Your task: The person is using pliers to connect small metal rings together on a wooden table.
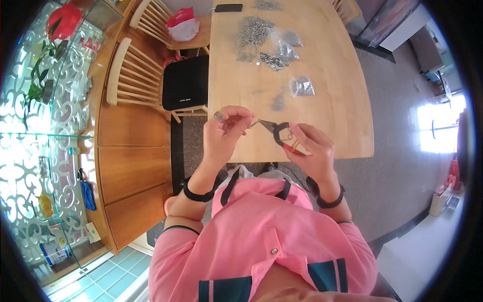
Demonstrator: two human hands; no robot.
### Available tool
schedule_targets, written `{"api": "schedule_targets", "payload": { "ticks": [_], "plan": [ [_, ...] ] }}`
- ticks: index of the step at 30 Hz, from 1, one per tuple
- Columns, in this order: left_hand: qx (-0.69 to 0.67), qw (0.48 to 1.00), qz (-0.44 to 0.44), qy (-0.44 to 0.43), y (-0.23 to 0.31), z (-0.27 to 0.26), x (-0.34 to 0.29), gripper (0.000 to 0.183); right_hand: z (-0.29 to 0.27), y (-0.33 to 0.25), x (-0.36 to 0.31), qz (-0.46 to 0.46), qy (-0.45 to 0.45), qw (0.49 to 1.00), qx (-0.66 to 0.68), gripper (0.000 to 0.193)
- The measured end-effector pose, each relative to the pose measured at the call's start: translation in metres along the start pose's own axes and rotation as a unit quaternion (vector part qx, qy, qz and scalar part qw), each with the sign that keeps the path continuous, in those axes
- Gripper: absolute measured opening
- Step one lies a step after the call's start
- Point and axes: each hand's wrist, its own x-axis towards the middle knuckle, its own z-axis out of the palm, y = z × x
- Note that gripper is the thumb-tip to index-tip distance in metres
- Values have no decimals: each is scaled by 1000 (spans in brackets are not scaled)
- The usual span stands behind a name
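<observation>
Above the table's near edge, my right hand [315,147] is closed around a pair of pliers [279,132] with dark pointed jaws and red-and-yellow handles. The plier tips point left, toward my left hand [227,132]. Its thumb and index finger pinch a small metal piece [254,123], too small to make out exactly, right at the plier tips. Whether the jaws grip that piece I cannot tell. Just beyond the hands lies a small pile of tiny grey parts [277,102] on the wooden table [342,121].
A clear bag of metal parts [302,86] lies beyond the pliers. Farther back are a heap of metal pieces [255,31], more clear bags [285,50] and a dark phone [229,8]. Wooden chairs [127,73] stand left, one carrying a black flat case [185,83].
</observation>
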Motion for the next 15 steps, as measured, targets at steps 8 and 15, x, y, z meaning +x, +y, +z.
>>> {"api": "schedule_targets", "payload": {
  "ticks": [8,15],
  "plan": [
    [-34,998,54,11,18,-47,-8,10,35,-43,17,2,-9,1000,20,55],
    [-28,998,29,41,22,-68,-10,20,51,-62,24,30,-14,999,41,54]
  ]
}}
